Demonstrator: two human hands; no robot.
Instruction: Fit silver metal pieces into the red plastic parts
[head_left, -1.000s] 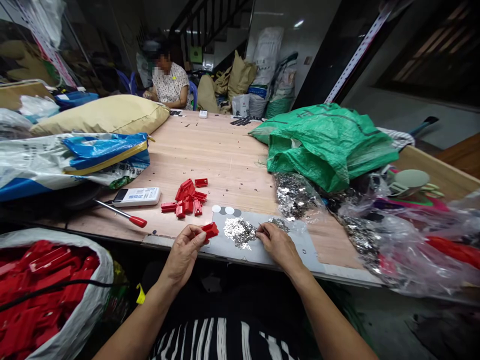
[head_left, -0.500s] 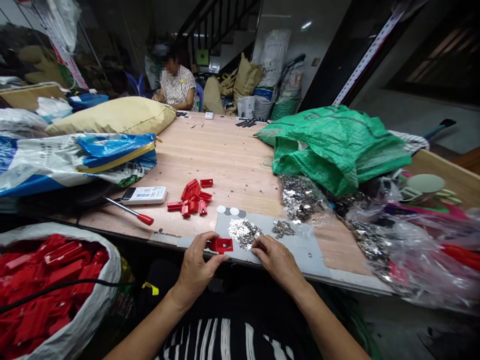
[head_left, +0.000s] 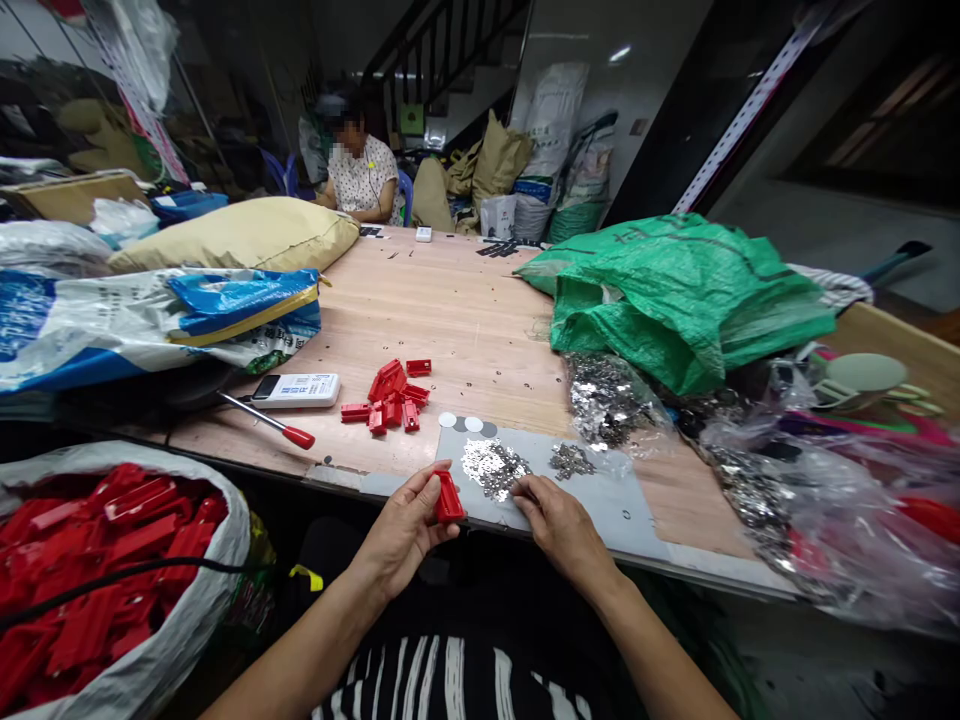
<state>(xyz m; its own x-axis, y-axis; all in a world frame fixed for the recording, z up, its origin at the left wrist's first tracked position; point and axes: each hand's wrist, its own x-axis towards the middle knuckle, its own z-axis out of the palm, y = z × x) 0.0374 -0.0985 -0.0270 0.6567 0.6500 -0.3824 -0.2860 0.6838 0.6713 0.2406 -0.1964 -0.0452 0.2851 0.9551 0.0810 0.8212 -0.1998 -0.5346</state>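
Observation:
My left hand [head_left: 409, 520] grips a red plastic housing [head_left: 449, 497] at the table's front edge, its hollow side turned partly up. On the grey mat [head_left: 607, 505], the fingertips of my right hand [head_left: 556, 518] are pinched together at the right edge of a pile of shiny flat metal pieces [head_left: 491, 467]. Whether a piece is between those fingertips is hidden. A smaller heap of darker metal parts [head_left: 571, 460] lies just beyond that hand. Farther back on the wooden table is a loose group of red housings [head_left: 391, 396].
A sack full of red housings [head_left: 112, 560] stands at the lower left. Near it lie a red-handled lever [head_left: 296, 436] and a white device [head_left: 304, 390]. A green sack [head_left: 675, 290] and plastic bags of metal parts [head_left: 611, 400] occupy the right. Someone sits across the table [head_left: 442, 280].
My left hand has turned the red housing from lying sideways to a steeper tilt, with the thumb now over it. My right hand stays at the metal pile, fingers still together.

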